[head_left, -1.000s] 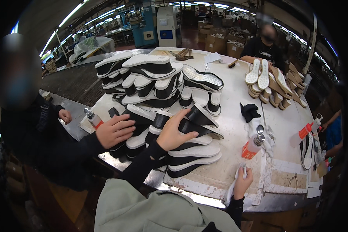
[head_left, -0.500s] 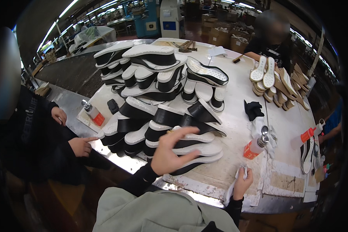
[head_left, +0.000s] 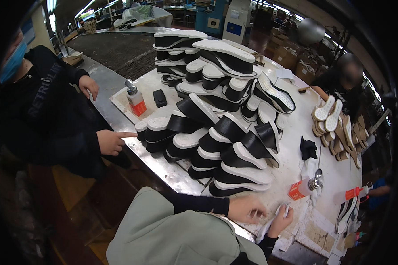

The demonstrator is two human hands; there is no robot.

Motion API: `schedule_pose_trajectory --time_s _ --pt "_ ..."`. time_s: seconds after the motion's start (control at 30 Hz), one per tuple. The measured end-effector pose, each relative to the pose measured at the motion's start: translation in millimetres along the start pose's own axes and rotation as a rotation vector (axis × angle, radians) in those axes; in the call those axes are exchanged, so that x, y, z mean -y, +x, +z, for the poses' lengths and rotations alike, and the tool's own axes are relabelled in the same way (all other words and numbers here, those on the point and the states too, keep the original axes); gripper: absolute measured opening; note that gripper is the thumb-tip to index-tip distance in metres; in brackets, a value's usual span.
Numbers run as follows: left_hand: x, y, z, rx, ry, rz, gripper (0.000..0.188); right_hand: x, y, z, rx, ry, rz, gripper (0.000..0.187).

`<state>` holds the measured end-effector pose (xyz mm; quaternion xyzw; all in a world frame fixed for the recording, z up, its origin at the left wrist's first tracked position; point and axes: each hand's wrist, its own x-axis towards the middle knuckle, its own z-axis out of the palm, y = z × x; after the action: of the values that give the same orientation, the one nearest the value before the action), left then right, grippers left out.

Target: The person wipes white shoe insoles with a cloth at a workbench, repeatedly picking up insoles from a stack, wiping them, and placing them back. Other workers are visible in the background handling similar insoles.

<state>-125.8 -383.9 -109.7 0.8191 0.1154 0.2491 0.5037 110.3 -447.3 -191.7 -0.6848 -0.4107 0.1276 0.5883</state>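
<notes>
The right hand (head_left: pixel 283 222) pinches a crumpled white cloth (head_left: pixel 264 230) near stacked black-and-white wedge soles (head_left: pixel 239 173) on the bench (head_left: pixel 282 177); whether the blurred left hand (head_left: pixel 246 209) holds anything is unclear. Cloth handling seems in hand; the next move calls for a steady pinch.

Left hand (head_left: pixel 246 209) off the soles (head_left: pixel 227 128), now near right hand (head_left: pixel 281 220), seemingly curled

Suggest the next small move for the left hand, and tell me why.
Probably ease the left hand slightly rightward to take the cloth's free end. The right hand grips the white cloth, part of which hangs out on the left hand's side; the left hand, though blurred, looks empty, is near it, and is clear of the soles.
</notes>
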Motion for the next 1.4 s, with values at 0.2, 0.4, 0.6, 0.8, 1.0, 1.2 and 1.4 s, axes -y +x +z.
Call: schedule_pose_trajectory --time_s 0.2,0.4,0.6,0.8,1.0,1.2,1.4 --pt "-39.8 59.1 -126.7 -0.858 0.813 0.255 0.064 -14.2 0.6 1.2 -0.049 0.005 0.014 0.016" --pt "-8.1 75.9 -156.7 -0.467 0.648 -0.319 0.058 -5.4 1.3 2.3 -0.036 -0.047 -0.021 0.016" --pt "-68.4 24.0 -161.2 -0.911 0.486 0.274 0.047 -1.9 5.6 2.7 -0.01 -0.083 -0.054 0.022" --pt "-134.5 -109.9 -199.6 -1.325 0.466 0.077 0.045 -6.8 0.5 -3.1 -0.039 -0.103 -0.047 0.02" --pt "-166.7 -201.6 -213.2 -1.492 0.838 0.046 0.038 0.6 -0.2 5.7 -0.008 -0.083 -0.01 0.02" --pt "-137.3 -223.2 -265.4 -1.291 0.857 -0.27 0.035 -5.4 2.8 -0.5 -0.02 -0.106 -0.01 0.018" --pt "-35.8 -252.2 -272.3 -1.278 0.698 -0.435 0.038 1.7 0.8 4.9 -0.021 -0.08 -0.035 0.018"
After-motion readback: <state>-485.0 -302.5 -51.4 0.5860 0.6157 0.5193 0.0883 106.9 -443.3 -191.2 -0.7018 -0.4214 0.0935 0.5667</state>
